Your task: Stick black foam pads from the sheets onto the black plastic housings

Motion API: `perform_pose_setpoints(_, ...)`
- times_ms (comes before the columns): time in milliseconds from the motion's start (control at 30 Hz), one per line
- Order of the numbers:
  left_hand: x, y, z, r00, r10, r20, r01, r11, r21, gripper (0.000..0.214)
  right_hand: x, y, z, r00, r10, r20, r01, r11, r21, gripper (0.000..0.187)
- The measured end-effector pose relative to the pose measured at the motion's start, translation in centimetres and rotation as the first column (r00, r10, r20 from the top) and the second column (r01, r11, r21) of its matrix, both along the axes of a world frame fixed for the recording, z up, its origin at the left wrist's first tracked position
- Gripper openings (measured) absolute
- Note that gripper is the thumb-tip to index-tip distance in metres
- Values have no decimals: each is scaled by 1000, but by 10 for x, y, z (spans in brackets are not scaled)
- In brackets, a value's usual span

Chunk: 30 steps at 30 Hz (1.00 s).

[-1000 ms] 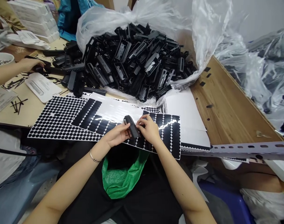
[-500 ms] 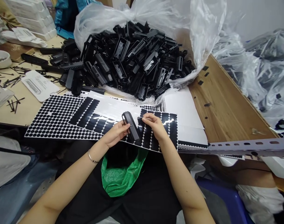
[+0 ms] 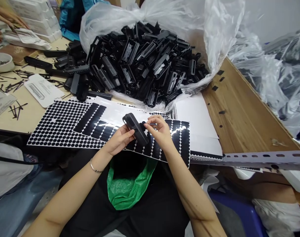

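Observation:
My left hand is closed around one end of a long black plastic housing, tilted over the sticker sheets. At the housing's right edge my right hand pinches a small black sticker, partly hidden by the fingertips. Beneath both hands lies a white sheet of black oblong stickers, with a bare stretch of backing near its far side. It overlaps another sheet covered in round black dots.
A clear plastic bag spills a heap of black housings. A green bag hangs open at my lap. To the left are a white bowl and a co-worker's hands. A wooden board borders the right.
My right hand has moved left with the sticker, up to the housing. The housing has turned and shifted slightly left. A co-worker's hands have come in at the upper left.

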<state>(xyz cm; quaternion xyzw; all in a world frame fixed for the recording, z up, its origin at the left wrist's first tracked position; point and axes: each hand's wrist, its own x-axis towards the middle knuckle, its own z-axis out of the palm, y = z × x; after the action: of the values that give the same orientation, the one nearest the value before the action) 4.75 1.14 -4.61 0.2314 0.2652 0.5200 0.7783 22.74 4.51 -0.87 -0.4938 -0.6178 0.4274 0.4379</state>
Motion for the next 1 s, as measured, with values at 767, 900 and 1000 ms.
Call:
perform_pose_setpoints(767,-13,-3,8,981,-94,170,108,991,-73,36,-15,-5,8,910,153,-384,-244,949,-200,37)
perform_pose_setpoints(900,-18,-3,11,989,-55,136,65,995,-76,34,-11,-1,5,888,89,-451,-207,954,-218,37)
perform_pose_setpoints(1000,-22,-3,15,993,-15,121,17,1000,-12,39,-2,3,9,881,12,-473,-117,974,-192,35)
